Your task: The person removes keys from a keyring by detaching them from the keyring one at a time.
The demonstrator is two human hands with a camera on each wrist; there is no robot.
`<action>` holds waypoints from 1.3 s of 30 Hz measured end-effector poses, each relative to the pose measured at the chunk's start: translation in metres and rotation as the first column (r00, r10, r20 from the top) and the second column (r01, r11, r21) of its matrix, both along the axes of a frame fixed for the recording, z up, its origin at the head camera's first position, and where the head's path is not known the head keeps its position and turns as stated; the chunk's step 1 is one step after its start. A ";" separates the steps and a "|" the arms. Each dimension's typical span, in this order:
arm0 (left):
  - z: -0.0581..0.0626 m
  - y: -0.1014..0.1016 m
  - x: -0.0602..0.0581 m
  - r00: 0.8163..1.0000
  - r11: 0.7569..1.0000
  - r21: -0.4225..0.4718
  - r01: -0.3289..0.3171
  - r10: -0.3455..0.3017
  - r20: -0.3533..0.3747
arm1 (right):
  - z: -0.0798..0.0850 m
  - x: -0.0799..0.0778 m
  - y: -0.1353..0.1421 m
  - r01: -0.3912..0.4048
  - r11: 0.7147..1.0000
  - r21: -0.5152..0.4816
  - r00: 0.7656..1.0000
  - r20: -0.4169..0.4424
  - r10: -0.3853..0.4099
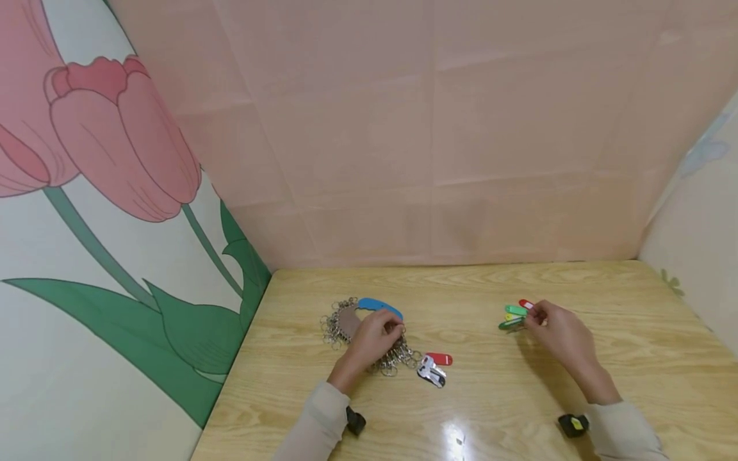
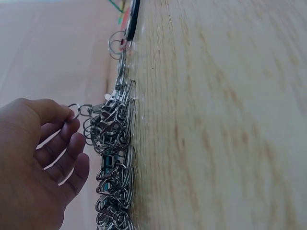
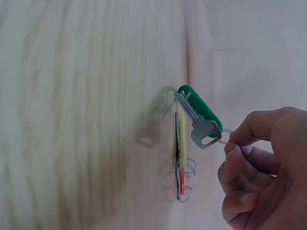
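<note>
Between thumb and index finger, my left hand [image 1: 371,339] pinches a small metal ring [image 2: 73,108]. It hangs from a clasp in a dense row of silver clasps and key rings [image 2: 115,184]. The row borders a brown piece [image 1: 348,322] and a blue curved piece [image 1: 380,307] on the table. My right hand [image 1: 562,334] pinches the thin ring of a silver key [image 3: 205,132] with a dark green key tag [image 3: 204,108], held above the table. Close by lie more key tags: light green [image 1: 516,310], yellow [image 3: 182,139] and red [image 1: 525,303].
Beside the clasps, a red key tag [image 1: 440,358] lies with a silver key that has a black part [image 1: 431,371]. The wooden table [image 1: 496,390] meets a pink covered wall [image 1: 432,160] at the back. A tulip-print panel [image 1: 115,256] stands at the left.
</note>
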State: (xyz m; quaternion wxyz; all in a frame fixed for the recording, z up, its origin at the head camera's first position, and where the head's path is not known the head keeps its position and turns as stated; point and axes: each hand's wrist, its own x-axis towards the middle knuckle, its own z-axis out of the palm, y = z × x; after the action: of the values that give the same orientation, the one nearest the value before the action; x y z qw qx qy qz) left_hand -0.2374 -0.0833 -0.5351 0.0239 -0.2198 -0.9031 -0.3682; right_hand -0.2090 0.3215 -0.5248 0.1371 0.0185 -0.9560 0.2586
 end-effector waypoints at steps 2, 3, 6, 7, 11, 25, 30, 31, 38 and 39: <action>0.000 0.000 0.000 1.000 1.000 0.003 0.003 -0.003 0.002 | -0.002 0.001 0.003 0.008 1.000 0.003 1.000 0.014 -0.008; 0.000 0.000 0.000 1.000 1.000 0.005 0.006 -0.006 0.003 | -0.003 0.001 0.004 0.011 1.000 0.004 1.000 0.022 -0.011; 0.000 -0.001 0.000 1.000 1.000 0.007 0.011 -0.011 0.009 | -0.006 0.002 0.009 0.018 1.000 0.010 0.999 0.048 -0.018; 0.000 -0.001 0.000 1.000 1.000 0.007 0.013 -0.013 0.011 | -0.006 0.002 0.010 0.019 1.000 0.012 0.998 0.056 -0.020; -0.001 -0.001 0.000 1.000 1.000 0.003 0.018 -0.019 0.014 | -0.007 0.002 0.013 0.026 0.999 0.021 0.997 0.076 -0.027; -0.003 -0.006 -0.002 1.000 0.999 -0.028 0.020 -0.020 0.012 | -0.010 0.002 0.024 0.053 0.998 0.045 0.986 0.155 -0.059; -0.004 -0.007 -0.003 1.000 0.999 -0.039 0.027 -0.027 0.005 | -0.010 0.001 0.027 0.044 0.998 0.045 0.979 0.196 -0.052; -0.004 -0.007 -0.003 1.000 0.999 -0.041 0.029 -0.029 0.005 | -0.010 0.001 0.028 0.042 0.998 0.045 0.978 0.202 -0.050; -0.004 -0.006 -0.003 0.999 0.999 -0.033 0.036 -0.036 0.014 | -0.009 0.002 0.029 0.037 0.998 0.047 0.972 0.231 -0.047; -0.003 -0.006 -0.003 0.999 0.999 -0.032 0.037 -0.037 0.017 | -0.009 0.001 0.029 0.037 0.998 0.046 0.971 0.234 -0.047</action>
State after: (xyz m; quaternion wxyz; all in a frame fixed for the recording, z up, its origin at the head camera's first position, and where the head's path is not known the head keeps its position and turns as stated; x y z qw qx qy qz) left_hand -0.2402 -0.0896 -0.5383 0.0062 -0.2338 -0.9048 -0.3560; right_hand -0.2075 0.3506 -0.5341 0.0283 -0.0297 -0.9708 0.2362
